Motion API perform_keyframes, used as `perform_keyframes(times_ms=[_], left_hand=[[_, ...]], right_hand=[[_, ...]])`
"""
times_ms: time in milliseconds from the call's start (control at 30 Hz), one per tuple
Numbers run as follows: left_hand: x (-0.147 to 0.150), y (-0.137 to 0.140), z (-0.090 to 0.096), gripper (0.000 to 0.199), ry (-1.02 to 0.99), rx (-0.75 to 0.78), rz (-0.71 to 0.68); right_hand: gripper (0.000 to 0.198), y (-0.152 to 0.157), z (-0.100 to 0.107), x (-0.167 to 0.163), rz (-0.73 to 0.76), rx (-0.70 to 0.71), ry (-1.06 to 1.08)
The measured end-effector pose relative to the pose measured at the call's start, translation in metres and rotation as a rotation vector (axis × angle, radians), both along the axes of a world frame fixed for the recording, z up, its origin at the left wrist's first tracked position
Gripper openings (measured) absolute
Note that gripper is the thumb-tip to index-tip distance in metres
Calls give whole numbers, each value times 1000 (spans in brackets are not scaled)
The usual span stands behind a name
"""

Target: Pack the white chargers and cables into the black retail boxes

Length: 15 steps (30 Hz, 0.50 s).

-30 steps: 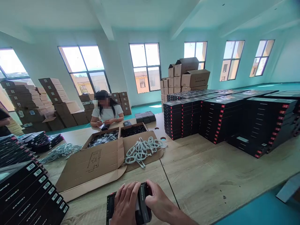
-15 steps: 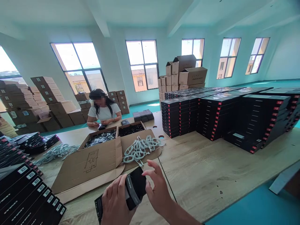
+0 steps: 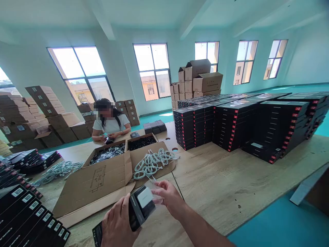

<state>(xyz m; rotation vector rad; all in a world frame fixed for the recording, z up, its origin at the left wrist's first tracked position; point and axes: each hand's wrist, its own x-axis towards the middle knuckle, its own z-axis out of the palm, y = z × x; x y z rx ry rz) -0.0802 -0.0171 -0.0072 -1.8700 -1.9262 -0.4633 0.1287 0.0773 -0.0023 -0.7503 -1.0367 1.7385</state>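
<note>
My left hand is wrapped around a long black box with a dark grey printed band, tilted above the near part of the table. At the box's far end shows a white rounded block with small print; whether it lies in the box or on top, I cannot tell. A crinkled clear plastic bag is beside that block, pinched between the fingers of my right hand. White cables lie coiled on a cardboard flap just beyond my hands.
An open carton holds small shiny packets, and one beside it holds black pieces. A co-worker sits behind them. Stacked black boxes stand at right and lower left. More cables lie at left.
The white block and the clear bag have come into view at the box's end. My right hand has closed on the bag, and the box has shifted slightly left.
</note>
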Motion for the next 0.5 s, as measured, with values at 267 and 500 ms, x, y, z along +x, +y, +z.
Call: perform_keyframes(times_ms=[267,500], left_hand=[[-52,-9,6,82,-17,-217,339],[-6,14,-63,84,-334,-23,-462]], right_hand=[[24,56,-20,21,7,-76,-228],[21,72,-22,5,-10,291,-706]])
